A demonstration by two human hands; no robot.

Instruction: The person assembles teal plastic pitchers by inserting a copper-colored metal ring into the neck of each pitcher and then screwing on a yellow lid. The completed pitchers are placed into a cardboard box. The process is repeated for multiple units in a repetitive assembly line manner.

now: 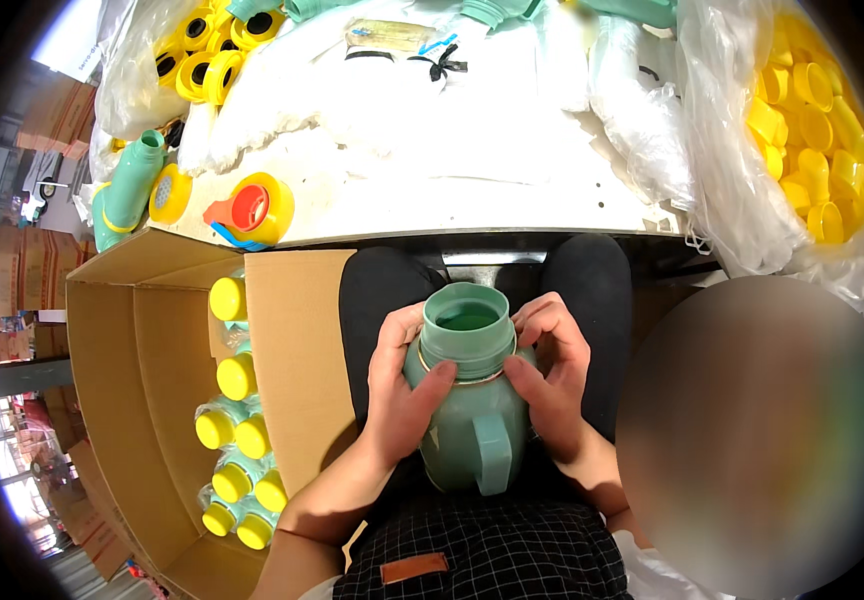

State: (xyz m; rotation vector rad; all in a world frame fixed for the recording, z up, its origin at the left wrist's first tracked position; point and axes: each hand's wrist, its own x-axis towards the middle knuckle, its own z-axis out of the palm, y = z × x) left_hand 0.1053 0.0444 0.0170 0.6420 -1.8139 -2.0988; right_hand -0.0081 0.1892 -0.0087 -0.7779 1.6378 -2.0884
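Note:
A pale green plastic jug (457, 425) with a side handle (493, 455) stands upright in my lap. Its wide threaded mouth (466, 330) is uncovered, and a darker green inside shows through it. My left hand (399, 385) wraps the left of the jug's shoulder, thumb pressed just below the neck. On the other side my right hand (554, 370) grips the shoulder the same way, with its thumb by the neck seam and its fingers curled. The handle points toward me, between my wrists.
To my left, an open cardboard box (112, 390) holds several bottles with yellow caps (237, 377). On the white worktable (432, 190) ahead lie a yellow-and-red lid (250, 207) and a green bottle (135, 180). Plastic bags of yellow cups (817, 130) and black-centred yellow rings (197, 75) flank it.

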